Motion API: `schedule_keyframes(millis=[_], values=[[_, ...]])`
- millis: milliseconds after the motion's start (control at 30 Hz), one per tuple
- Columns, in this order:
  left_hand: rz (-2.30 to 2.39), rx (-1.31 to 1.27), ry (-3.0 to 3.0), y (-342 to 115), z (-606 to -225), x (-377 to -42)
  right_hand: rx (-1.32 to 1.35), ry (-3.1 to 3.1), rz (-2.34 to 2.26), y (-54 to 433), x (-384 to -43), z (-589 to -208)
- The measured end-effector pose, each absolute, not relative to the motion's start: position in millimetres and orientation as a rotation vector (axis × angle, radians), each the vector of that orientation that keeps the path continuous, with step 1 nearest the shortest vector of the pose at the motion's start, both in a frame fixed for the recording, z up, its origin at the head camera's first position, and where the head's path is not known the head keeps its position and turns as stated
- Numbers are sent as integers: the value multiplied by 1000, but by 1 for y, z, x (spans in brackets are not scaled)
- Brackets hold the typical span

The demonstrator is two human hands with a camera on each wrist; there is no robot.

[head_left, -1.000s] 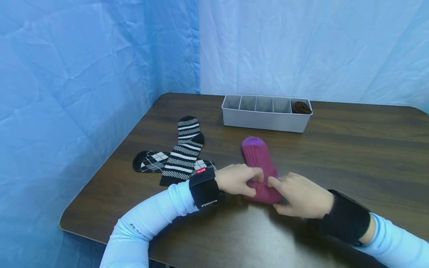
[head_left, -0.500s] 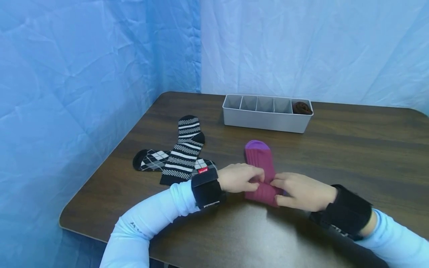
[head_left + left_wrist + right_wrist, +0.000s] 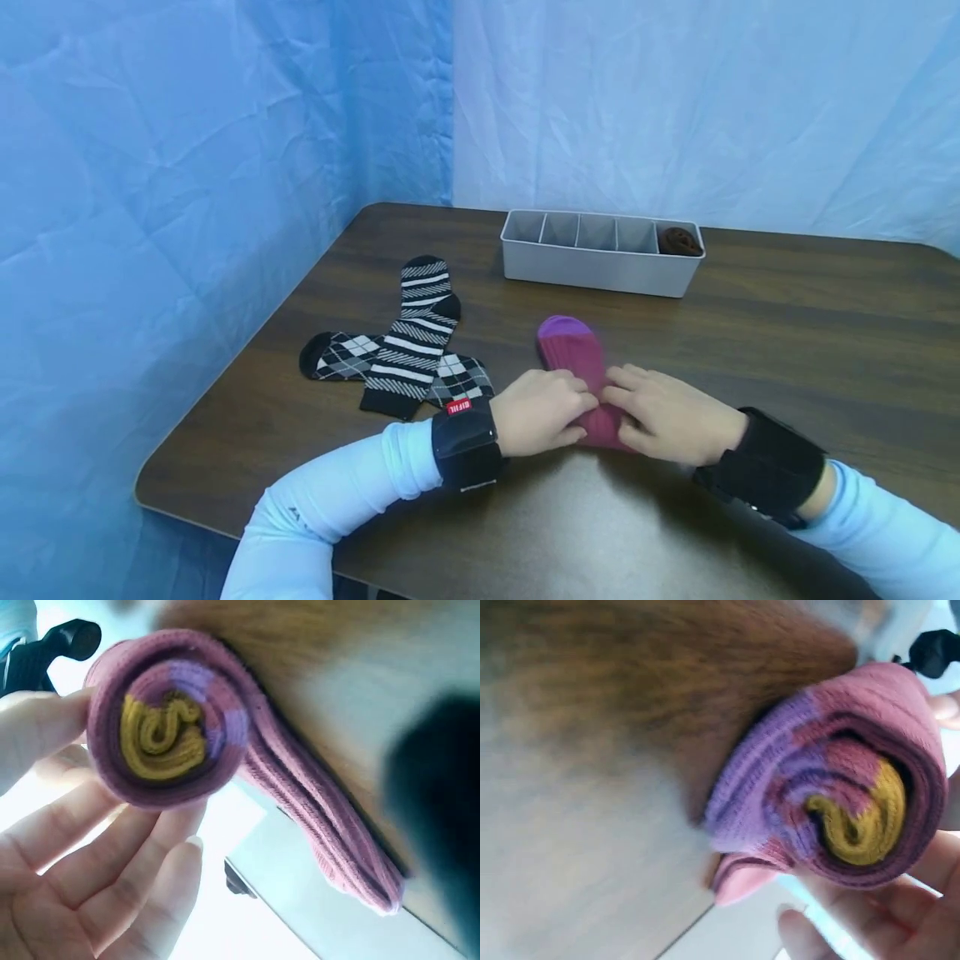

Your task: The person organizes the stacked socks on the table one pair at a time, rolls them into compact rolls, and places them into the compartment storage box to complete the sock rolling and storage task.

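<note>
A pair of maroon ribbed socks with a purple end lies in front of me, its near end rolled up. The roll shows a spiral of maroon, purple and mustard yellow in both wrist views, with a flat tail running out from it. My left hand holds the roll's left side, thumb on one side and fingers on the other. At the other side my right hand grips it with bent fingers. In the head view the hands hide most of the roll.
Left of my hands a striped black-and-white sock lies across an argyle sock. Behind stands a grey divided box, with a brown rolled item in its right compartment. Blue sheets hang beyond the table.
Both hands have shifted slightly on the maroon socks, and the left fingers now lie further over the roll. The purple end has tilted a little to the left. The other socks and box stay put.
</note>
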State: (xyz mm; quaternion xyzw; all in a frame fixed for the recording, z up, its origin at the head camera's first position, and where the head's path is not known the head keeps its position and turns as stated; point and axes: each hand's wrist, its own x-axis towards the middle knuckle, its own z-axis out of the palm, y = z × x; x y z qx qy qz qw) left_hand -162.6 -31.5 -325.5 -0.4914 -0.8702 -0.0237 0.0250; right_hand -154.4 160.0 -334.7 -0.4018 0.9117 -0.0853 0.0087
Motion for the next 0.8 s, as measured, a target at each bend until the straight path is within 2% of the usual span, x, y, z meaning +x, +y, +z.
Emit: schedule_keyframes(millis=[267, 667, 800], values=[[-131, -1525, -2832, -32, -323, -170, -1179, 2794, -408, 164, -159, -337], [-306, -1581, -3164, -33, -314, -189, -1358, 2769, -409, 162, -160, -332], [-399, -1579, -3246, -35, -313, -195, -1338, 2686, -503, 162, -162, -330]])
